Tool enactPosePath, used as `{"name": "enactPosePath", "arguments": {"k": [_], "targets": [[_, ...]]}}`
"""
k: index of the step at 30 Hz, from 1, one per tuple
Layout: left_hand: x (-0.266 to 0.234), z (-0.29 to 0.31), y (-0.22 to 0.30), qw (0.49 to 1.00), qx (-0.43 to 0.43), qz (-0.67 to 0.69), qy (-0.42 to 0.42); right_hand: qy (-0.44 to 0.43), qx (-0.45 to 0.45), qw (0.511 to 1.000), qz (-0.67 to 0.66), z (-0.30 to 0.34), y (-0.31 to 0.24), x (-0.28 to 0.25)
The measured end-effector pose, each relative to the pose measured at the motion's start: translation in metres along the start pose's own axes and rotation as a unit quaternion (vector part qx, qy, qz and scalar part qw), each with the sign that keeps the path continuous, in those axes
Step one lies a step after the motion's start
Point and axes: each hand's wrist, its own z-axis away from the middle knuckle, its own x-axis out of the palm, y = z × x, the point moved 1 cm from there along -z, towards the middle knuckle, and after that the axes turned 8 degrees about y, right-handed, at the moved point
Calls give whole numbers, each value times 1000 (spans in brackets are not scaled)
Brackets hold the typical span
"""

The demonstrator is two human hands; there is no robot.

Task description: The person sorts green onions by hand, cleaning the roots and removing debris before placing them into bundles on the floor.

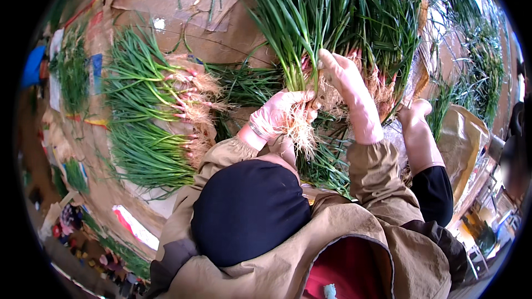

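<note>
My left hand (271,115) is closed around the lower stems of a bunch of green garlic (296,69). Pale stringy roots (301,133) hang out below its fingers. The long green leaves of the bunch point away from me. My right hand (344,80) is bent over the same bunch, just above and to the right of the left one. Its fingertips press on a stalk at the bunch's edge, and part of the grip is hidden. Behind both hands lies a large pile of green garlic (368,16) with pinkish bulb ends and roots toward me.
Several laid-out bunches (147,111) lie on brown sheeting (160,0) to the left, roots pointing right. Loose leaves (327,169) lie below my hands. My dark-clothed knee (252,210) rises in front, and a bare foot (415,115) rests at right. More greens (479,61) lie far right.
</note>
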Motion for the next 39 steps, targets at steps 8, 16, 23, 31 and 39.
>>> {"name": "enactPosePath", "arguments": {"k": [8,16,23,31,39], "targets": [[-16,1,0,992,-33,54,-112,-99,28,983,-151,-26,34,21],[4,5,6,998,26,-54,36,244,-190,912,268,-57,56,-35],[-12,-4,-1,981,92,-113,131,-171,-190,778,574,23,98,-25],[-6,6,2,972,114,-138,154,75,-229,913,329,-31,8,30],[-8,11,5,996,53,-56,39,6,-77,991,-107,-65,13,-26]]}}
